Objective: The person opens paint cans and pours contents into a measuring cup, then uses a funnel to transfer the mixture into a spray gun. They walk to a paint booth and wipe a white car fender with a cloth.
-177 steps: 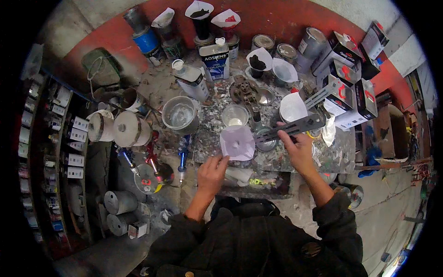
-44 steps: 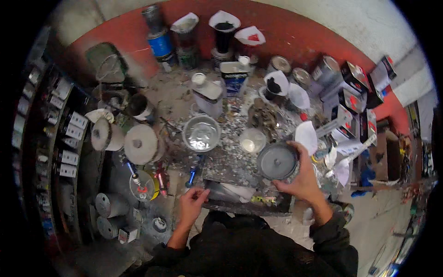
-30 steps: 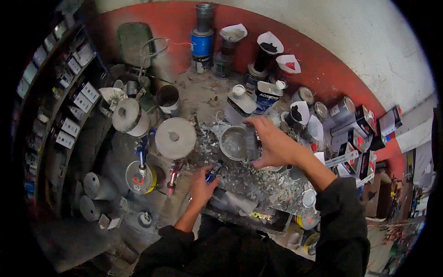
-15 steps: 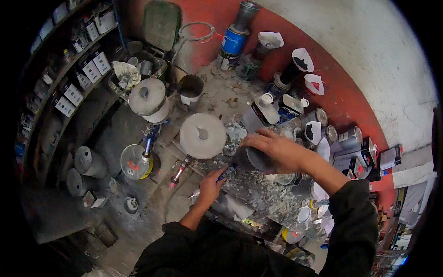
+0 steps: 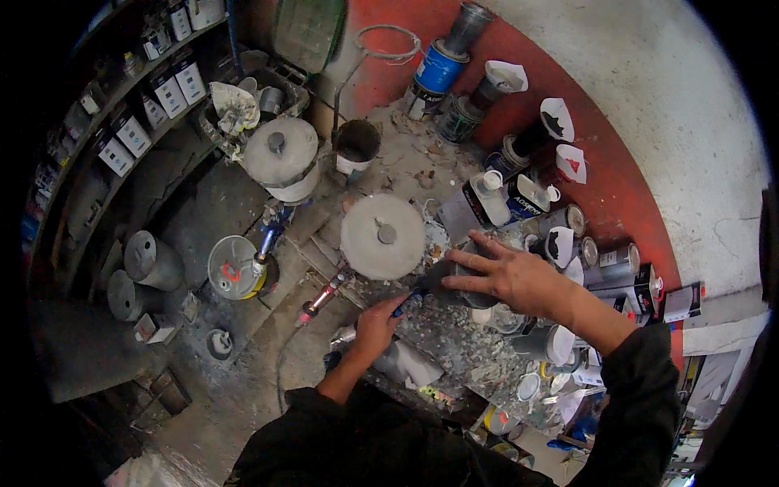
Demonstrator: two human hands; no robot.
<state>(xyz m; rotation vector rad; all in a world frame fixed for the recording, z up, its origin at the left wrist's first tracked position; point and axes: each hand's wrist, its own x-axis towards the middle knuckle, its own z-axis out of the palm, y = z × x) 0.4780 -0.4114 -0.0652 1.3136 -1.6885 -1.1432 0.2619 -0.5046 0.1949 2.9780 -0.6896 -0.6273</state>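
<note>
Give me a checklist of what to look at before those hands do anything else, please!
1. Left hand has hold of the blue spray gun: ok.
2. Right hand grips the dark grey cup: ok, fingers spread over it.
3. Cup is joined to the gun: cannot tell, they overlap in this view.
4. Nothing is spilling from the cup: cannot tell, the hand and angle hide its mouth.
5. Gloves are on: not ok, both hands are bare.
6. Red spray gun is clear of the hands: ok, it is apart from both.
</note>
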